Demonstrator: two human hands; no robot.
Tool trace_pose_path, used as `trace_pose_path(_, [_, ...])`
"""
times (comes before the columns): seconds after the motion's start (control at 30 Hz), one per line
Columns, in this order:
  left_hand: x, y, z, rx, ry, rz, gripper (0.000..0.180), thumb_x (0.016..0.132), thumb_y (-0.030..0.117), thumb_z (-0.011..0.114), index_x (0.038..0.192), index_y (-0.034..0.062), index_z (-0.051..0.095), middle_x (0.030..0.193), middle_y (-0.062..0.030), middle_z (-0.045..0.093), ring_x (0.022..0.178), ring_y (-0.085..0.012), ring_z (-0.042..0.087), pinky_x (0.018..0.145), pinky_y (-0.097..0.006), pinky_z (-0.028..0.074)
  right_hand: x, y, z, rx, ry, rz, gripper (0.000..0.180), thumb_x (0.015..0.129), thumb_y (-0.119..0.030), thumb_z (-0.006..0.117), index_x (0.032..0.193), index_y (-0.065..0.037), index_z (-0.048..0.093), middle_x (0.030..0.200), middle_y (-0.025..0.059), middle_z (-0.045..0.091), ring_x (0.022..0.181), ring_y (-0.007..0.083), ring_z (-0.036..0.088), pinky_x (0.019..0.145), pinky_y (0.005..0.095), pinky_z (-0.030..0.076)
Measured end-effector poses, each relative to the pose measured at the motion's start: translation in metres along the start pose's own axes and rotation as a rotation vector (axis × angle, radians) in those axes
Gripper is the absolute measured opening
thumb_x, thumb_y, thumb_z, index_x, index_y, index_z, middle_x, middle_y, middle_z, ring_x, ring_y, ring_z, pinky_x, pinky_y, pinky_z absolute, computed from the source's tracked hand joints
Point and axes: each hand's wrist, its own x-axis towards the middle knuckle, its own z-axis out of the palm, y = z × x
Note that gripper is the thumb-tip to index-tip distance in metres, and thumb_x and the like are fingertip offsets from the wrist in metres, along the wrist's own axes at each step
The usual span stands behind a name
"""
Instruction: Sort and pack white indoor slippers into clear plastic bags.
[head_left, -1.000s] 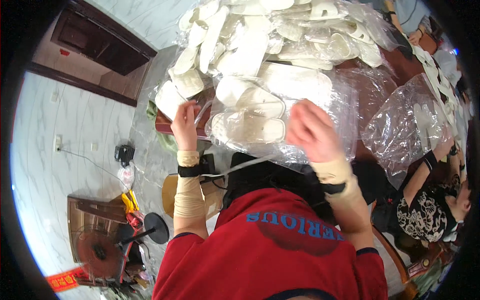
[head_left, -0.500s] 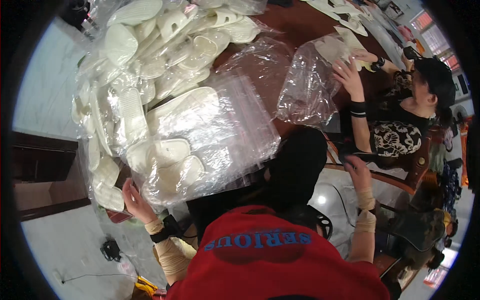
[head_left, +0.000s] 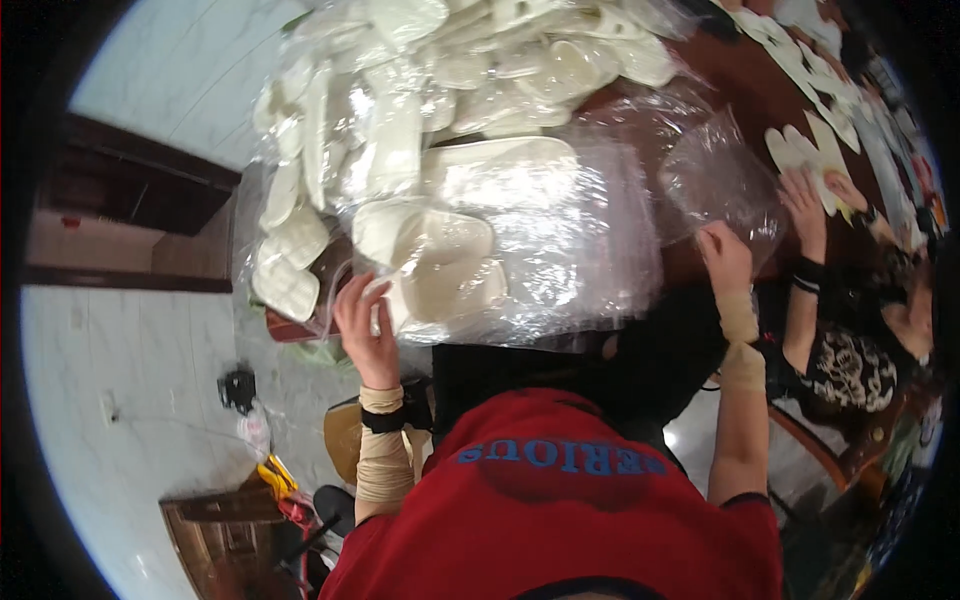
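Fingers apart, my left hand (head_left: 366,332) is at the near left edge of a stack of clear plastic bags (head_left: 585,235); whether it touches the plastic I cannot tell. White slippers (head_left: 440,245) lie in the top bag beside it. To the right of that stack, my right hand (head_left: 728,258) is closed on the near edge of a loose clear plastic bag (head_left: 715,170). This bag looks thin and flat, with nothing visible inside. Tan wraps cover both my wrists.
A large heap of white slippers in clear plastic (head_left: 480,65) covers the far left of the brown table (head_left: 640,105). At the right, a co-worker's hand (head_left: 803,205) is by white flat pieces (head_left: 800,150). A dark cabinet (head_left: 140,215) stands at the left wall.
My right hand has moved forward and closed on the loose bag, which is now apart from the co-worker's hands. My left hand has shifted along the bag edge. The whole view has turned left.
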Motion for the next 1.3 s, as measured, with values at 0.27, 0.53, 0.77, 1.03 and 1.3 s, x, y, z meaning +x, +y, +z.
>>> trace_pose_path(0.27, [-0.021, -0.029, 0.007, -0.144, -0.116, -0.114, 0.039, 0.085, 0.011, 0.062, 0.124, 0.0101, 0.057, 0.135, -0.0119, 0.047, 0.124, -0.0334, 0.044, 0.103, -0.043, 0.034, -0.012, -0.255, 0.015, 1.058, -0.431, 0.066, 0.016, 0.094, -0.013, 0.056, 0.106, -0.002, 0.054, 0.088, 0.0066, 0.064, 0.074, 0.0116, 0.064, 0.061, 0.0243, 0.051])
trace_pose_path(0.53, [-0.019, -0.032, -0.008, -1.271, 0.069, -0.501, 0.060, 0.096, 0.043, 0.050, 0.137, 0.0008, 0.040, 0.131, -0.0178, 0.051, 0.125, -0.0274, 0.047, 0.106, -0.038, 0.035, -0.027, -0.357, 0.155, 0.963, -0.726, -0.095, 0.022, 0.094, -0.017, 0.056, 0.111, -0.002, 0.052, 0.095, 0.0117, 0.062, 0.084, 0.0193, 0.063, 0.076, 0.0307, 0.051])
trace_pose_path(0.77, [0.007, -0.078, -0.062, -0.693, -0.032, -0.586, 0.036, 0.099, 0.017, 0.048, 0.129, -0.0020, 0.051, 0.130, -0.0125, 0.054, 0.116, -0.0215, 0.053, 0.097, -0.032, 0.042, -0.028, -0.351, 0.194, 0.870, -0.701, -0.394, 0.043, 0.094, -0.019, 0.053, 0.134, -0.004, 0.045, 0.114, 0.0191, 0.062, 0.098, 0.0285, 0.064, 0.084, 0.0371, 0.049])
trace_pose_path(1.03, [0.003, -0.104, -0.004, -0.225, -0.226, -0.103, 0.041, 0.100, 0.030, 0.041, 0.134, 0.0088, 0.051, 0.145, -0.0133, 0.039, 0.133, -0.0297, 0.037, 0.109, -0.038, 0.029, -0.034, -0.338, 0.171, 0.917, -0.626, -0.531, 0.029, 0.091, -0.017, 0.056, 0.117, -0.005, 0.058, 0.095, 0.0196, 0.064, 0.085, 0.0343, 0.063, 0.076, 0.0391, 0.050])
trace_pose_path(1.3, [-0.023, -0.132, 0.057, -0.396, -0.178, -0.232, 0.046, 0.099, 0.019, 0.038, 0.141, 0.0035, 0.039, 0.147, -0.0128, 0.037, 0.137, -0.0246, 0.032, 0.113, -0.037, 0.021, 0.040, -0.198, -0.006, 1.202, -0.060, 0.228, 0.023, 0.097, -0.015, 0.047, 0.104, 0.002, 0.060, 0.079, 0.0082, 0.064, 0.065, 0.0121, 0.060, 0.061, 0.0242, 0.049])
